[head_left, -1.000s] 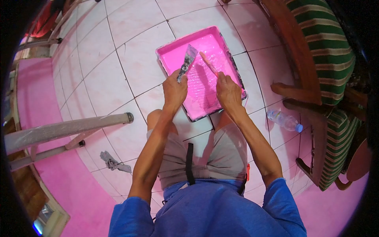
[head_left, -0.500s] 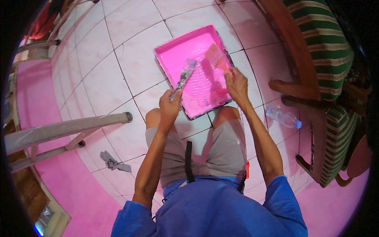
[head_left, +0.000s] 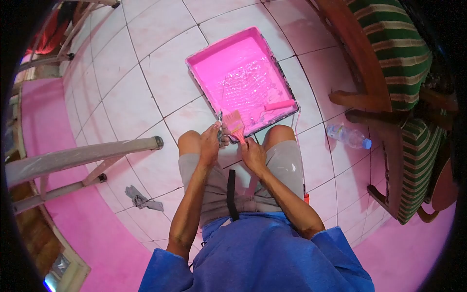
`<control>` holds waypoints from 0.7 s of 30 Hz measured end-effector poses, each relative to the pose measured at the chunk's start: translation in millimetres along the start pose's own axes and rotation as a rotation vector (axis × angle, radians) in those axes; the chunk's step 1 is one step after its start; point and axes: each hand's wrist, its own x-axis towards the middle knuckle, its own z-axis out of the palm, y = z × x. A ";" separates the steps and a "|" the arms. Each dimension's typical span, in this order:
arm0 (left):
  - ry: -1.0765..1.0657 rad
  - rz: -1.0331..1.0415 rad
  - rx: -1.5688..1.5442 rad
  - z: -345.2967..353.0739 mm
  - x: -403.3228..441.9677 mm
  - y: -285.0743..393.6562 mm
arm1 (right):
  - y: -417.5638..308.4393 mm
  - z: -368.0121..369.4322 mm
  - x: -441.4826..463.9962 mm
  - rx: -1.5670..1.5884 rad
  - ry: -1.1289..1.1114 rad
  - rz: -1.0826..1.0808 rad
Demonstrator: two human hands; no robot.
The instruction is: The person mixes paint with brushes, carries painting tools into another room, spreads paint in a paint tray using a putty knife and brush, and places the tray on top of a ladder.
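My left hand (head_left: 210, 142) is closed around a paint-stained putty knife (head_left: 220, 119), now seen nearly edge-on. Between the fingers of my right hand (head_left: 253, 155) is the pink handle of a paintbrush (head_left: 234, 123). Its bristles point up and left, beside the knife; whether the two touch I cannot tell. Both tools are at the near left corner of a paint tray (head_left: 193, 62), whose inside is coated in wet pink paint. A paint roller (head_left: 279, 105) with a pink sleeve lies across the tray's near right part.
A plastic bottle (head_left: 348, 136) lies on the tiled floor (head_left: 165, 44) to the right, beside wooden chairs with green striped cushions (head_left: 389, 44). At the left, a ladder-like metal leg (head_left: 97, 155) reaches inward. A crumpled grey cloth (head_left: 142, 199) lies below it.
My right hand has brought the paintbrush from the tray's right side down and left, next to the putty knife. The knife has turned and drawn back toward me. The roller is now uncovered.
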 end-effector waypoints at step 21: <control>-0.058 0.009 -0.054 -15.2 3.1 6.1 | -4.3 -83.9 39.3 0.050 0.016 -0.178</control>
